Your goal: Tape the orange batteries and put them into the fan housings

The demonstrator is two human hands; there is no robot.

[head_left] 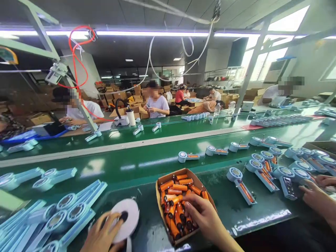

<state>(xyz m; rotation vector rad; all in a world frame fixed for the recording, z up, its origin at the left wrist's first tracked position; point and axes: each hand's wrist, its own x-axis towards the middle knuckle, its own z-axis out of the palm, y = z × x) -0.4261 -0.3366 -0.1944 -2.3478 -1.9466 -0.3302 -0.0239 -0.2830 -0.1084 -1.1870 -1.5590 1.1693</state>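
Observation:
My right hand (203,215) reaches into a small cardboard box (160,196) full of orange cylindrical battery cells (178,190). Its fingers curl down among the cells, and what they grip is hidden. My left hand (101,234) rests at the bottom edge on a white roll of tape (127,218), with its fingers bent around the roll's lower left rim. Both sit on the green bench surface (147,164) in front of me.
Light blue handheld fan shells (68,210) lie stacked at the left. More fan halves with orange cells fitted (265,171) crowd the right, where another person's hands (319,196) work. A green conveyor belt (162,133) runs across. Several workers sit beyond it.

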